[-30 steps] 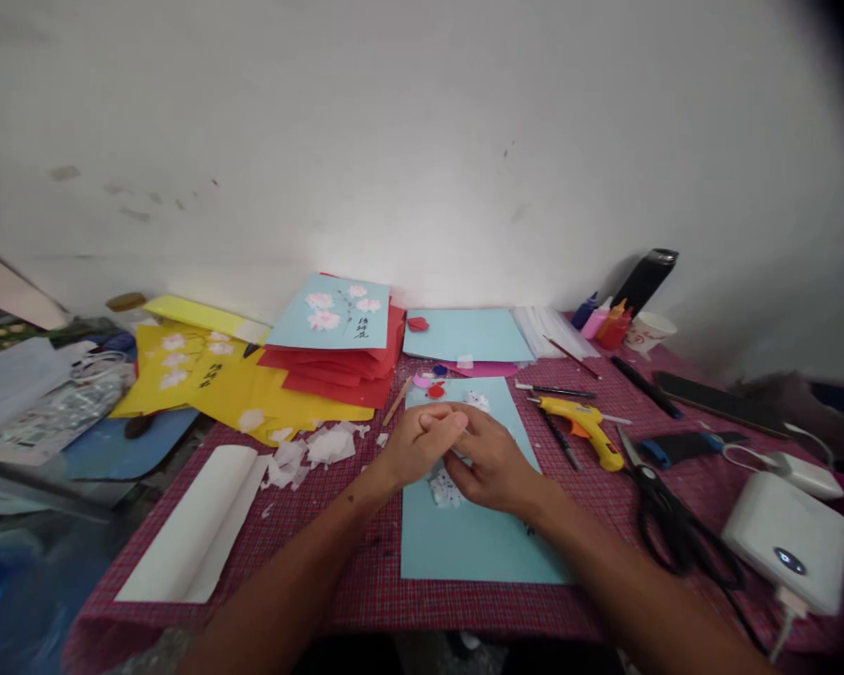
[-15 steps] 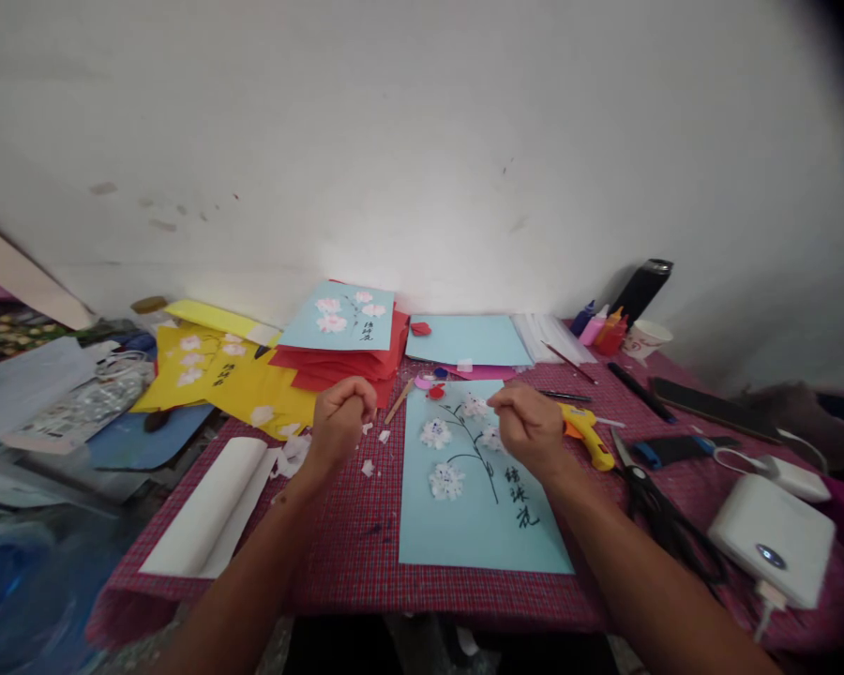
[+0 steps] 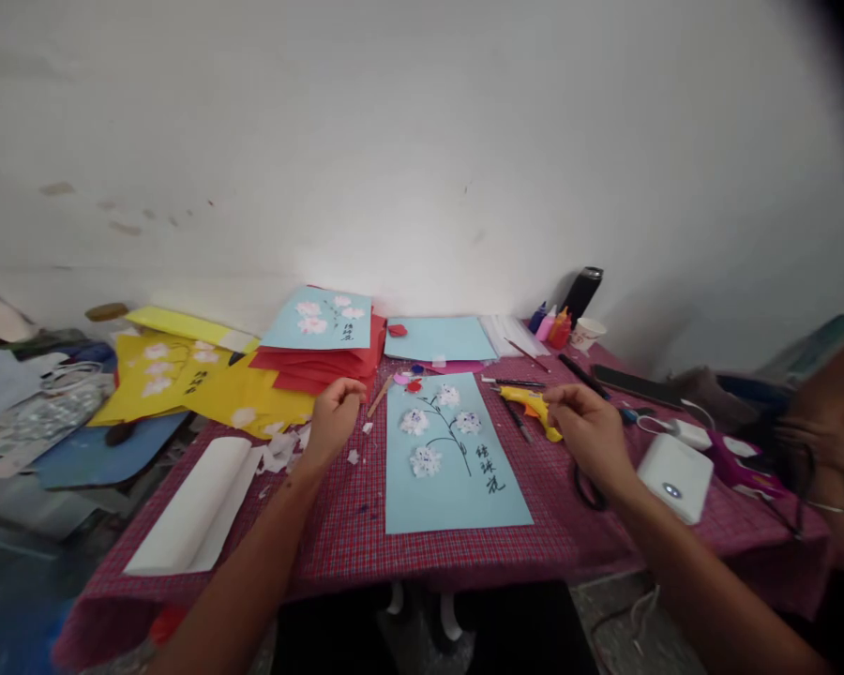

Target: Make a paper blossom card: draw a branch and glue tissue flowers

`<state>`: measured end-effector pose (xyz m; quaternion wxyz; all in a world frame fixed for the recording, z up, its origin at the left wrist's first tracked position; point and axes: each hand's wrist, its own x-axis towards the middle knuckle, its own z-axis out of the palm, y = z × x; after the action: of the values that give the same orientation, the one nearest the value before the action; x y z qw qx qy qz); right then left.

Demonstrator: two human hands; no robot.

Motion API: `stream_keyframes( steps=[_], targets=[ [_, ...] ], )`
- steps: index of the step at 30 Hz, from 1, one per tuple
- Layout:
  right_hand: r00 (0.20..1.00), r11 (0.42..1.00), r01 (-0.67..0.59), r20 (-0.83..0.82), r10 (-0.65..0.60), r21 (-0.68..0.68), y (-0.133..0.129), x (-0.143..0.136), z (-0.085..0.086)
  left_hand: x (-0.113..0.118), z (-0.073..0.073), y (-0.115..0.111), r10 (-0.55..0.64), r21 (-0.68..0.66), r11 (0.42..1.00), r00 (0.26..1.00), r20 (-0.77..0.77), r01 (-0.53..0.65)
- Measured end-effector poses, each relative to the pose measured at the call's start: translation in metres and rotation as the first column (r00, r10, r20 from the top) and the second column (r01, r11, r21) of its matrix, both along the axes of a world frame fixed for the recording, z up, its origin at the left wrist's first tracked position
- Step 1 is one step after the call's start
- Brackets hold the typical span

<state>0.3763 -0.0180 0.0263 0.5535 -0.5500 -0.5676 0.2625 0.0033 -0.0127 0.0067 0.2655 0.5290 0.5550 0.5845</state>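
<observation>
My left hand (image 3: 336, 422) hovers over the checked tablecloth, left of a light blue sheet (image 3: 457, 517), its fingers curled in with the thumb against them. My right hand (image 3: 591, 433) is raised to the right of the sheet, thumb and fingertips pinched together. Nothing shows in either hand. The sheet lies flat with white crumpled-paper flowers (image 3: 426, 460) dotted with purple, dark painted stems and brushed characters. A yellow glue gun (image 3: 533, 401) lies just beyond my right fingertips. Black scissors handles (image 3: 586, 487) are partly hidden under that hand.
A folded white paper (image 3: 189, 511) and torn scraps (image 3: 278, 452) lie at left. Behind are yellow sheets (image 3: 161, 375), a red paper stack (image 3: 324, 366) and paint bottles (image 3: 559, 330). A white power bank (image 3: 675, 478) sits right; another person's arm (image 3: 834, 422) is beyond.
My view has turned right. My right hand has moved right, off the blue sheet, uncovering the flower at its right. Both fists have loosened into pinches.
</observation>
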Motion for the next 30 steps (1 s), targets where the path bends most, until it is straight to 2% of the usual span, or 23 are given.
stream_keyframes(
  steps=[2, 4, 7, 9, 12, 16, 19, 21, 24, 27, 30],
  targets=[
    [0.996, 0.997, -0.081, -0.047, 0.081, -0.005, -0.013, -0.006, -0.001, 0.010, 0.009, -0.011, -0.077, -0.038, 0.996, 0.995, -0.064, 0.075],
    [0.980, 0.986, -0.167, -0.109, 0.167, 0.007, -0.035, -0.017, 0.000, 0.024, 0.021, -0.032, -0.165, -0.057, 0.986, 0.977, -0.136, 0.158],
    [0.945, 0.965, -0.261, -0.196, 0.263, 0.037, -0.080, -0.033, -0.004, 0.048, 0.037, -0.081, -0.327, -0.027, 0.943, 0.902, -0.281, 0.333],
    [0.919, 0.935, -0.355, -0.190, 0.345, -0.020, -0.113, -0.042, -0.012, 0.066, 0.039, -0.116, -0.415, -0.010, 0.902, 0.862, -0.291, 0.431],
    [0.886, 0.877, -0.460, -0.137, 0.444, -0.137, -0.154, -0.055, -0.028, 0.095, 0.023, -0.161, -0.510, -0.065, 0.859, 0.836, -0.200, 0.508],
    [0.843, 0.825, -0.538, -0.131, 0.522, -0.173, -0.187, -0.066, -0.044, 0.128, -0.010, -0.193, -0.533, -0.120, 0.840, 0.846, -0.001, 0.529],
    [0.846, 0.823, -0.533, -0.133, 0.516, -0.199, -0.199, -0.067, -0.054, 0.144, -0.027, -0.204, -0.543, -0.156, 0.811, 0.825, 0.153, 0.563],
    [0.844, 0.821, -0.533, -0.203, 0.497, -0.204, -0.203, -0.067, -0.062, 0.149, -0.035, -0.209, -0.513, -0.170, 0.813, 0.823, 0.245, 0.558],
    [0.823, 0.831, -0.532, -0.329, 0.462, -0.163, -0.206, -0.066, -0.075, 0.152, -0.049, -0.214, -0.464, -0.197, 0.807, 0.804, 0.372, 0.556],
    [0.804, 0.836, -0.533, -0.384, 0.454, -0.128, -0.207, -0.067, -0.084, 0.153, -0.061, -0.215, -0.449, -0.210, 0.780, 0.760, 0.470, 0.590],
    [0.797, 0.841, -0.526, -0.419, 0.435, -0.126, -0.208, -0.067, -0.088, 0.157, -0.066, -0.215, -0.408, -0.205, 0.776, 0.722, 0.559, 0.597]
  ],
)
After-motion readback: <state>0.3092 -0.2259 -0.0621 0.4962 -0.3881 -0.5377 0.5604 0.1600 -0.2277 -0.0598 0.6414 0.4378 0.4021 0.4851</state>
